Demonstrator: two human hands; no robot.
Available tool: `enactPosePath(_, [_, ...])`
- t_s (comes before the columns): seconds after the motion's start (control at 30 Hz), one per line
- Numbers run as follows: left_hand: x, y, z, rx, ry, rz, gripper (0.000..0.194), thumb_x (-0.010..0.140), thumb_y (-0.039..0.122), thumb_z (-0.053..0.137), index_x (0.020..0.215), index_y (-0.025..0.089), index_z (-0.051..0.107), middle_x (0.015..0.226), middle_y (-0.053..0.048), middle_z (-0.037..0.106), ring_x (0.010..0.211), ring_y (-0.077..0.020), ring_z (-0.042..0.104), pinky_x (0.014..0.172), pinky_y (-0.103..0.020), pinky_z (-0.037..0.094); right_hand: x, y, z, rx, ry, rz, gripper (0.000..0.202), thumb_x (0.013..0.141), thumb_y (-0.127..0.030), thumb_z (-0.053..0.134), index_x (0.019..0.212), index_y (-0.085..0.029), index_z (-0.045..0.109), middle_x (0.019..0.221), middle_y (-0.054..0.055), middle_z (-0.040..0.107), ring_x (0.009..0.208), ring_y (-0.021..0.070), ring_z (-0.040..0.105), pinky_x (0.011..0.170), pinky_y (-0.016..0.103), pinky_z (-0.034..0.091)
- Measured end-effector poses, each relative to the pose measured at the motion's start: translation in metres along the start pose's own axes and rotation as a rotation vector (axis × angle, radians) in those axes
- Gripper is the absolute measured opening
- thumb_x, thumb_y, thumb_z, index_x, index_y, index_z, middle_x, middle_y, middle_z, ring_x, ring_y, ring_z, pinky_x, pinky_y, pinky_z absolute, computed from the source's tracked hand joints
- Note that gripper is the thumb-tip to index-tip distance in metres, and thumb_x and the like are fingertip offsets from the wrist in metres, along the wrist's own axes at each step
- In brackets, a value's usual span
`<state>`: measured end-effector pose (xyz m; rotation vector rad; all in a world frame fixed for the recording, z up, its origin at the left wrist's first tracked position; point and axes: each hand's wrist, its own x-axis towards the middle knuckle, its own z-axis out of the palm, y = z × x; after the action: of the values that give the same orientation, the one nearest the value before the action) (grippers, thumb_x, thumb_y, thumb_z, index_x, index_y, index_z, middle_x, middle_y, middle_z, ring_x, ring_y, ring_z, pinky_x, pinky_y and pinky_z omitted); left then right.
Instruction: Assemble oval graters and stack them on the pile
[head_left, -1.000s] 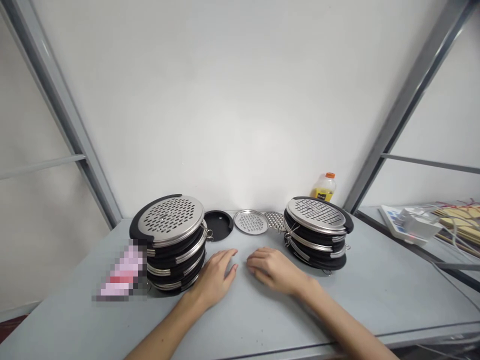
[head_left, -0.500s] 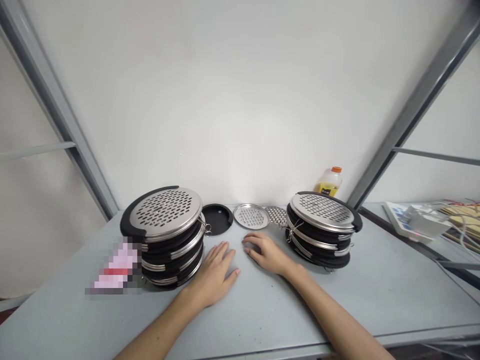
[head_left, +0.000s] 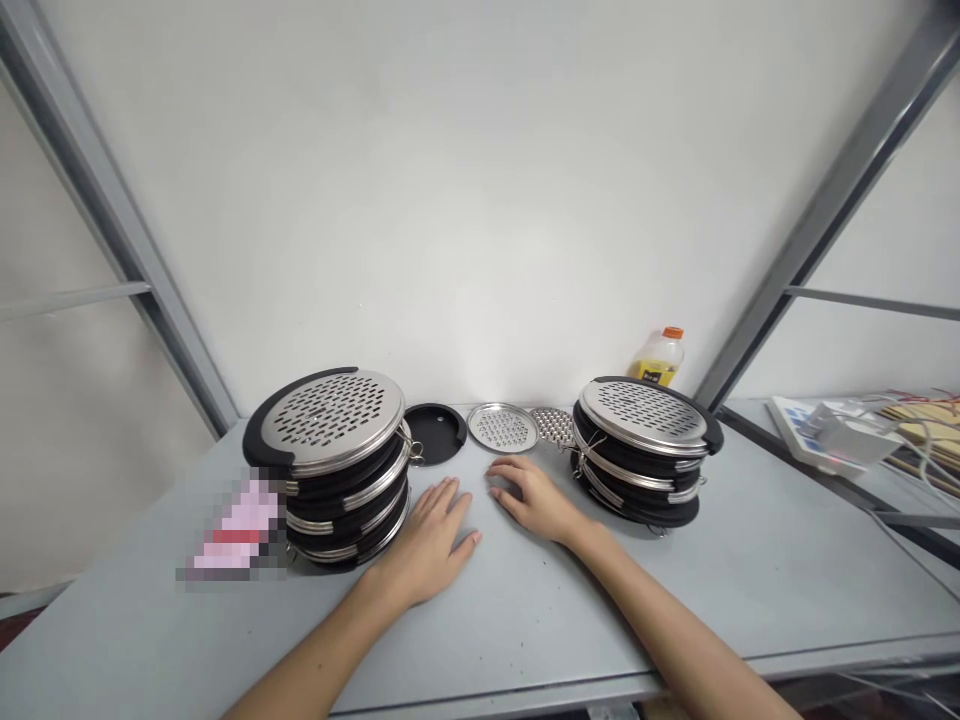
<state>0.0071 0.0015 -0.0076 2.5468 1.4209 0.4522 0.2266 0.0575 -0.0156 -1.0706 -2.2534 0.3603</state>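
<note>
My left hand (head_left: 431, 535) lies flat on the grey table with its fingers stretched out, beside a tall stack of round graters (head_left: 352, 500) with black rims and perforated metal tops. My right hand (head_left: 536, 500) rests on the table, fingers loosely curved and thumb apart, holding nothing. To its right stands a second stack of round graters (head_left: 637, 470) with wire clips on its sides. Behind the hands lie a black round dish (head_left: 435, 433), a round metal grater plate (head_left: 503, 428) and another grater plate (head_left: 553, 426), partly hidden by the right stack.
A clear bottle with an orange cap (head_left: 664, 358) stands behind the right stack. A blurred-out pink item (head_left: 240, 525) lies left of the left stack. Grey metal posts (head_left: 817, 220) frame the table (head_left: 480, 640). At far right are a white power strip (head_left: 817, 440) and cables.
The camera view has shifted slightly, so things sit a little higher in the picture. Both hands stay in place on the table.
</note>
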Motion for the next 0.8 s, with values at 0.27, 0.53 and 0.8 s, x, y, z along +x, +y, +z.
enactPosePath(0.27, [0.000, 0.001, 0.000, 0.046, -0.002, 0.023, 0.045, 0.093, 0.037, 0.044, 0.131, 0.013, 0.047, 0.146, -0.019, 0.038, 0.137, -0.0298, 0.031, 0.112, -0.047, 0.027, 0.014, 0.015, -0.001, -0.241, 0.236, 0.398, 0.057, 0.090, -0.040, 0.043, 0.136, -0.006, 0.038, 0.142, 0.023, 0.036, 0.134, 0.0335, 0.032, 0.109, 0.048, 0.029])
enactPosePath(0.53, [0.000, 0.000, 0.000, 0.003, 0.021, 0.030, 0.043, 0.093, 0.037, 0.045, 0.130, 0.015, 0.047, 0.146, -0.017, 0.039, 0.138, -0.0289, 0.032, 0.111, -0.048, 0.028, 0.043, 0.026, 0.007, -0.323, 0.185, 0.629, 0.057, 0.090, -0.048, 0.040, 0.130, -0.007, 0.044, 0.136, 0.028, 0.040, 0.130, 0.0422, 0.034, 0.103, 0.058, 0.028])
enactPosePath(0.8, [0.000, 0.001, -0.002, -0.010, 0.002, 0.024, 0.043, 0.092, 0.036, 0.045, 0.129, 0.014, 0.047, 0.147, -0.017, 0.037, 0.138, -0.0289, 0.031, 0.111, -0.048, 0.028, 0.038, 0.018, 0.008, -0.406, 0.083, 0.570, 0.052, 0.089, -0.051, 0.040, 0.118, -0.011, 0.056, 0.119, 0.025, 0.053, 0.112, 0.0387, 0.052, 0.094, 0.051, 0.038])
